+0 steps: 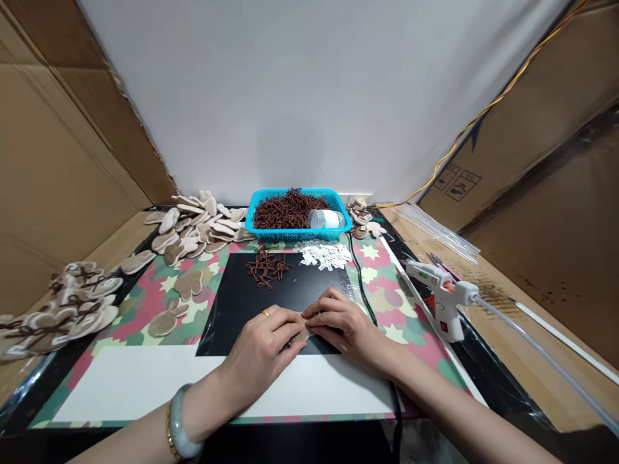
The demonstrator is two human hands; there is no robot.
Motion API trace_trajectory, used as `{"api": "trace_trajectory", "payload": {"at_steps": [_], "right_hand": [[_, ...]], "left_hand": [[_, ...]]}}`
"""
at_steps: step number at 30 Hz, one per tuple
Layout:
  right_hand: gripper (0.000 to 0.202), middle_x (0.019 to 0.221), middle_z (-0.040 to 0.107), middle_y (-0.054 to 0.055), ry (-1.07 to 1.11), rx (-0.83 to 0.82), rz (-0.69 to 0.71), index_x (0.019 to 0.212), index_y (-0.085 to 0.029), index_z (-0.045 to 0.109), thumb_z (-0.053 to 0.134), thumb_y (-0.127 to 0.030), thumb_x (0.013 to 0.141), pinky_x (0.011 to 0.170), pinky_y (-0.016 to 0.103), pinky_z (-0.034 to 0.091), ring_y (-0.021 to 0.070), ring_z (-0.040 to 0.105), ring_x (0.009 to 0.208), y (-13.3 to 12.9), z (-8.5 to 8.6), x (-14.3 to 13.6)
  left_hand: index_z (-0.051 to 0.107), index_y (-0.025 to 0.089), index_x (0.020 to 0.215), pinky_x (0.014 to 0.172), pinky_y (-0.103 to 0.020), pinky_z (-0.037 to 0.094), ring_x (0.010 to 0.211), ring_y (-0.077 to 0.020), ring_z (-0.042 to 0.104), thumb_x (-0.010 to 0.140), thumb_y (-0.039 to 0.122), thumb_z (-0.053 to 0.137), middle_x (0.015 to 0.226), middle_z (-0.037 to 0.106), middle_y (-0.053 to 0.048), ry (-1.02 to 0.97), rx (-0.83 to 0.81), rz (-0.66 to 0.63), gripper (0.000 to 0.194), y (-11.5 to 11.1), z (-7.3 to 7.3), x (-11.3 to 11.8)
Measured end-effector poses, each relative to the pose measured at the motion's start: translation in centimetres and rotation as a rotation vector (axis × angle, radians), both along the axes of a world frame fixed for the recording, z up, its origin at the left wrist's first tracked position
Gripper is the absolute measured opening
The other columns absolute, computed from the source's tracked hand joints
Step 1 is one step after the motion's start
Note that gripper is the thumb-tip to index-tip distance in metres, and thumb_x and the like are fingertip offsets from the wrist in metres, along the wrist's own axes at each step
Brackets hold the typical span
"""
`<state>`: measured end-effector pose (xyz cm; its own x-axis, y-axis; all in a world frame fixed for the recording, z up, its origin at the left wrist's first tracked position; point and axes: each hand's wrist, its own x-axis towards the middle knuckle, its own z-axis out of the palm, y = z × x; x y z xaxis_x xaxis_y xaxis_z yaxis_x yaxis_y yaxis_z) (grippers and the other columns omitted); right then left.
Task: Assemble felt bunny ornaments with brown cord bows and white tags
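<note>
My left hand (265, 341), with a ring on one finger, and my right hand (345, 322) meet over the black mat (227, 309). Between their closed fingertips is a small tan fabric piece (304, 331), mostly covered by the fingers. Beyond the hands, a small heap of brown cord bows (267, 267) lies on the mat. A pile of little white tags (326, 255) sits at the mat's far right edge. Left of the mat, two tan fabric bunny-head shapes (164, 322) lie flat on the patterned cloth.
A turquoise basket (294, 236) at the back holds many brown bows and a clear jar (324, 219). Plush bunny-head pieces (193, 225) are heaped back left; bow-trimmed ones (62, 316) lie left. A white glue gun (445, 303) stands right, near a black cable (362, 277).
</note>
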<state>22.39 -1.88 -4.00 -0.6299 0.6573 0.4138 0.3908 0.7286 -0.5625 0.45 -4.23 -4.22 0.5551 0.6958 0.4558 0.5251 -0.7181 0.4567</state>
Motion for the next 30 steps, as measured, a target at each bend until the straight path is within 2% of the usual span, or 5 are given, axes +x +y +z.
{"api": "trace_trajectory", "payload": {"at_steps": [6,10,15,26,30], "right_hand": [[0.018,0.102,0.071,0.009,-0.076,0.01,-0.001,0.099,-0.02,0.072,0.054,-0.019,0.097,0.079,0.037,0.05,0.0211,0.056,0.091,-0.07,0.11,0.1],[0.019,0.103,0.07,0.009,-0.156,0.04,0.001,0.099,-0.019,0.071,0.052,-0.019,0.098,0.078,0.036,0.047,0.0204,0.056,0.092,-0.21,0.21,0.13],[0.021,0.102,0.07,0.008,-0.193,0.064,-0.007,0.099,-0.019,0.071,0.051,-0.02,0.1,0.076,0.036,0.044,0.0203,0.056,0.09,-0.22,0.22,0.01],[0.019,0.101,0.072,0.005,-0.222,0.086,-0.019,0.101,-0.019,0.07,0.052,-0.023,0.1,0.077,0.037,0.038,0.0201,0.054,0.091,-0.12,0.4,-0.1],[0.017,0.101,0.072,0.005,-0.212,0.073,-0.024,0.097,-0.02,0.071,0.054,-0.022,0.098,0.078,0.037,0.037,0.0204,0.053,0.091,-0.02,0.52,-0.23]], "left_hand": [[0.064,0.019,0.095,0.069,-0.034,0.048,0.08,-0.0197,0.06,0.092,0.018,0.057,0.091,0.062,-0.007,0.122,0.051,0.074,0.008,-0.4,0.36,0.43],[0.064,0.021,0.096,0.067,-0.036,0.042,0.078,-0.0201,0.057,0.093,0.021,0.057,0.089,0.063,-0.006,0.212,0.072,0.082,0.008,-0.26,0.74,0.64],[0.064,0.021,0.099,0.068,-0.037,0.038,0.079,-0.0204,0.056,0.095,0.026,0.056,0.091,0.065,-0.006,0.206,0.019,0.055,0.01,-0.08,0.87,0.58],[0.064,0.02,0.098,0.071,-0.039,0.033,0.08,-0.0233,0.051,0.091,0.023,0.059,0.09,0.06,-0.007,0.276,0.022,0.157,0.01,-0.82,0.92,0.36],[0.065,0.021,0.098,0.075,-0.04,0.034,0.088,-0.024,0.053,0.091,0.023,0.06,0.1,0.061,-0.008,0.248,-0.003,0.145,0.01,-0.4,0.98,0.19]]}}
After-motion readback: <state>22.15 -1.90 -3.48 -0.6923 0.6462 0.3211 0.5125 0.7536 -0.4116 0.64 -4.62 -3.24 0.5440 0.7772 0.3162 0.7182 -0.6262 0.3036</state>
